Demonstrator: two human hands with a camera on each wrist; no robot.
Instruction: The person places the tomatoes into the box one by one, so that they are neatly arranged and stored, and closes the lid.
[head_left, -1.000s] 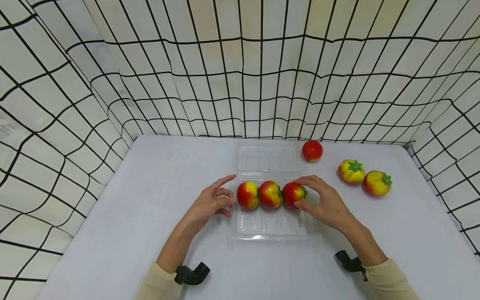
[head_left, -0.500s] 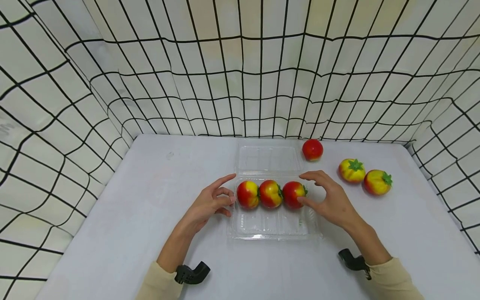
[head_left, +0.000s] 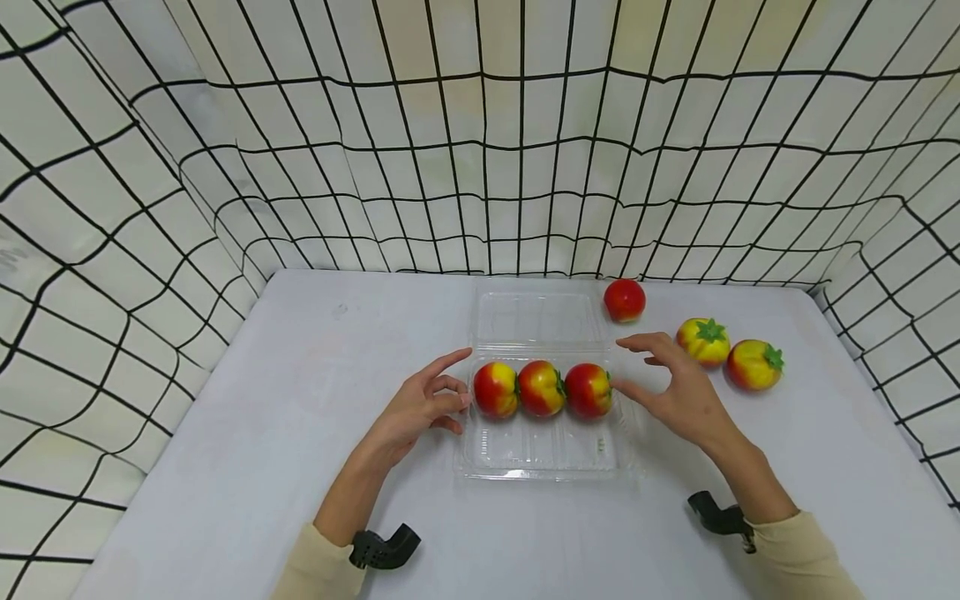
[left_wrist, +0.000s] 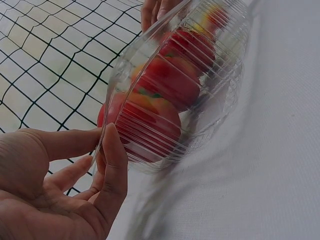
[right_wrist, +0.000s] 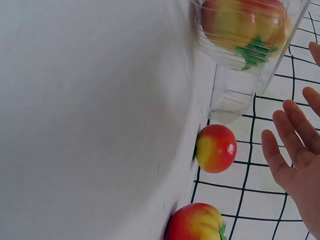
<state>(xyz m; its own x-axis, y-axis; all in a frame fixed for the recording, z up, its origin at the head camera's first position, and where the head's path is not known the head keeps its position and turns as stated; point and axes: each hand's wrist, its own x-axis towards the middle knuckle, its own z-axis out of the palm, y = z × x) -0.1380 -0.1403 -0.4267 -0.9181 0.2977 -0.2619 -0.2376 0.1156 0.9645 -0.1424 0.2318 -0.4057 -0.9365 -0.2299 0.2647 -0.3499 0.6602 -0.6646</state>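
Clear container (head_left: pixel 540 454) is lying open on surface (head_left: pixel 337 350), carrying three fruits (head_left: pixel 540 388) in row; walls probably flexing. Left grip (head_left: pixel 420 408) is pinching container's left rim. Right grip (head_left: pixel 682 396), released, is hovering just beside rightmost fruit (head_left: pixel 588 390). Fruits likely behaving light, firm, smooth; hold at round flanks.

A small netted booth is shown, most like a lab or recording station; the wider room cannot be made out. White walls (head_left: pixel 540 112) are fronted at the back and both sides by black square-meshed netting (head_left: pixel 522 148), by which the table (head_left: pixel 337 333) is enclosed. The tabletop is faced in plain white, cloth-like material, and black wrist cameras (head_left: pixel 385 550) are worn on both of the person's arms.
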